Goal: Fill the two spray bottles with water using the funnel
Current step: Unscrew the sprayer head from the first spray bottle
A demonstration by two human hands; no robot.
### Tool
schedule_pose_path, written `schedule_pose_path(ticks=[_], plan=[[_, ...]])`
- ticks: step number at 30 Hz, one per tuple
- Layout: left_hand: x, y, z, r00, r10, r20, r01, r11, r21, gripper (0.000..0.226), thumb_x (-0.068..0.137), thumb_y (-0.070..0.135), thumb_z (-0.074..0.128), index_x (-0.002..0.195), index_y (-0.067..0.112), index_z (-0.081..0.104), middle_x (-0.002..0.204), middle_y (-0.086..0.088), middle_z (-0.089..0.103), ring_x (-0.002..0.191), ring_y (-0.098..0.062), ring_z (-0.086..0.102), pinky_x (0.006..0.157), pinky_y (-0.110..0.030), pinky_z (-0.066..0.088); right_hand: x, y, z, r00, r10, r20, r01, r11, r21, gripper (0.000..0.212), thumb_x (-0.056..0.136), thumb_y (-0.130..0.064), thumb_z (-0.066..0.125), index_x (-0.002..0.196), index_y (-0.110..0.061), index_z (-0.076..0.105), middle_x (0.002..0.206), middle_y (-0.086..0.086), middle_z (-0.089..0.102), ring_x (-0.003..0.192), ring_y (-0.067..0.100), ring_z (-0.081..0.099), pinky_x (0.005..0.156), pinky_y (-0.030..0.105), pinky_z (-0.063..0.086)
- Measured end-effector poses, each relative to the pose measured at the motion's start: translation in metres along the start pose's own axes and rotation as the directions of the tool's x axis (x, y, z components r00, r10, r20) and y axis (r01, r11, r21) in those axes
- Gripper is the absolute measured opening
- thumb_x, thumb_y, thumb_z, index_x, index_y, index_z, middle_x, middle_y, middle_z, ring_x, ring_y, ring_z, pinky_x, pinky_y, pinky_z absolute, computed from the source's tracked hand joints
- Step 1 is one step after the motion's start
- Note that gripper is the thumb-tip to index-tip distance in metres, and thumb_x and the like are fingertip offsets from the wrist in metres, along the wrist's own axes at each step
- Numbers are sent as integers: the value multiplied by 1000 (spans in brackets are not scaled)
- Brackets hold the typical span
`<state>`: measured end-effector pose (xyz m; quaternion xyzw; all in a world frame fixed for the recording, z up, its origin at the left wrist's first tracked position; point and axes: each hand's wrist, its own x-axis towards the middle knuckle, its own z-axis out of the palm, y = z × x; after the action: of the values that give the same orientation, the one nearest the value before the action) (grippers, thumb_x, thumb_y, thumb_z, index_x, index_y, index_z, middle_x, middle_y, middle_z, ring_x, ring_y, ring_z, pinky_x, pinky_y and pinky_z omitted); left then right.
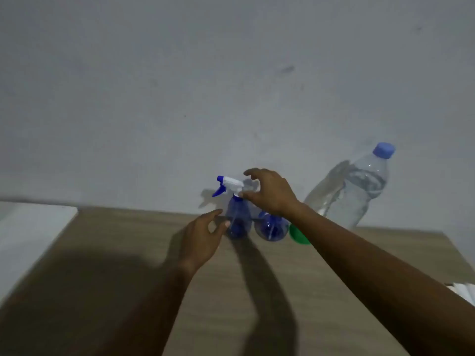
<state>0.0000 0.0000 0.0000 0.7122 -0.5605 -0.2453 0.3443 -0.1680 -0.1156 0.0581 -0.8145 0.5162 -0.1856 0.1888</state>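
Wood-grain tabletop (257,291) supported a translucent blue plastic spray bottle (237,222). Left hand (203,237) beside it and right hand (270,194) above it were spread wide, gripping nothing; careless contact could topple it.

In front of me, two glossy translucent blue plastic spray bottles (237,222) stand on a matt wood-grain surface (257,291), beside a clear, shiny plastic water bottle (359,188).

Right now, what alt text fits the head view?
Two open hands reach toward the left spray bottle at the back of the table: right hand above its trigger head, left hand beside its body. Right of it: second spray bottle, green funnel, capped water bottle.
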Motion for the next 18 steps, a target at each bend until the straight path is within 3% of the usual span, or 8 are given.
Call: schedule_pose_path(ticks=[5, 9, 11, 13, 15, 16, 18], plan=[[35, -9, 13, 983, -47, 177, 79, 981, -180, 57, 101, 39, 54, 154, 24, 37, 151, -1, 50, 134, -21, 51, 91, -21, 39, 29, -7, 18, 995, 17, 98, 0, 984, -176, 44, 81, -40, 80, 119, -21, 68, 107, 1, 70, 94, 22, 63, 77, 33, 47], [37, -14, 12, 968, 1, 250, 58, 972, -226, 56, 104, 34, 48, 156, 24, 30, 148, 0, 51, 131, -16, 50, 64, 5, 38, 26, -12, 18, 995, -34, 92, 56, 966, -253, 34, 85, -39, 77, 112, -18, 71, 95, 2, 67, 89, 22, 58, 74, 31, 33], [29, -19, 11, 970, 47, 239, 21, 961, -275, 50, 104, 29, 51, 152, 24, 38, 138, 6, 56, 124, -7, 49, 67, 9, 36, 13, -18, 15, 993, -93, 69, 108, 960, -257, 32, 86, -39, 75, 110, -19, 71, 95, 3, 68, 89, 20, 52, 75, 31, 31], [15, -28, 11, 974, 74, 212, 8, 932, -362, 48, 101, 26, 57, 147, 30, 45, 130, 17, 58, 125, -5, 54, 81, 2, 44, -9, -25, 12, 990, -132, 40, 138, 969, -204, 28, 85, -35, 76, 107, -18, 73, 91, 1, 68, 88, 19, 51, 72, 31, 32], [-3, -42, 16, 980, 66, 187, 15, 914, -405, 46, 98, 28, 63, 143, 32, 52, 131, 16, 64, 127, -8, 58, 101, -26, 53, -34, -30, 11, 989, -141, 44, 145, 981, -132, 26, 82, -33, 79, 103, -19, 74, 91, -1, 70, 88, 17, 52, 70, 32, 36], [-13, -50, 20, 980, 82, 181, 0, 911, -414, 47, 96, 30, 65, 142, 30, 54, 132, 14, 65, 127, -8, 59, 105, -38, 52, -47, -30, 12, 989, -136, 62, 142, 985, -102, 25, 81, -33, 79, 102, -18, 74, 92, -3, 71, 87, 15, 54, 70, 32, 39], [-37, -55, 25, 981, 76, 176, 7, 903, -429, 51, 93, 32, 69, 142, 26, 56, 133, 12, 66, 126, -8, 60, 105, -48, 51, -72, -28, 16, 988, -121, 98, 124, 992, -24, 24, 81, -30, 80, 100, -17, 73, 90, -8, 70, 81, 8, 59, 69, 26, 44]])
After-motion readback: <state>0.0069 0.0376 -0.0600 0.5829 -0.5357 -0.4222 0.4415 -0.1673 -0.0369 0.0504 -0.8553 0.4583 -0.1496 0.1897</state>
